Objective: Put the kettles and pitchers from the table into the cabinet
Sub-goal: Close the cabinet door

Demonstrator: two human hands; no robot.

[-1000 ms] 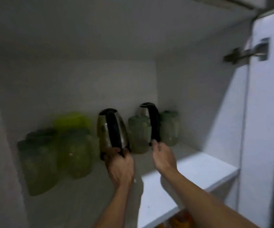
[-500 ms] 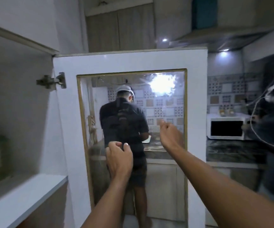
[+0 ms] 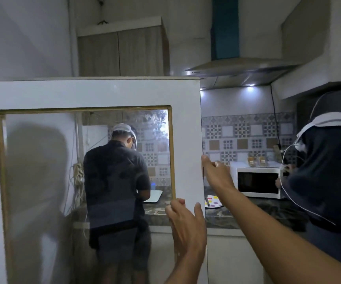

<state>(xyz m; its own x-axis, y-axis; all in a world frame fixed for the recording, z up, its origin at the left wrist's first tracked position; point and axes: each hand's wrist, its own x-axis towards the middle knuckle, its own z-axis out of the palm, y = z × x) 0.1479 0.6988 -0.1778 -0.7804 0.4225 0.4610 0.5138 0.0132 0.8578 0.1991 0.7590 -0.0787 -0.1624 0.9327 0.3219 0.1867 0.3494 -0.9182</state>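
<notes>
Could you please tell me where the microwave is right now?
In the head view, the white microwave sits right of centre on the dark countertop, against the patterned tile wall, just beyond the right hand.

1. The range hood (image 3: 239,68), up above the right hand (image 3: 216,174), carries a small mark on its front edge, too blurred to read.
2. No other writing shows.
</notes>
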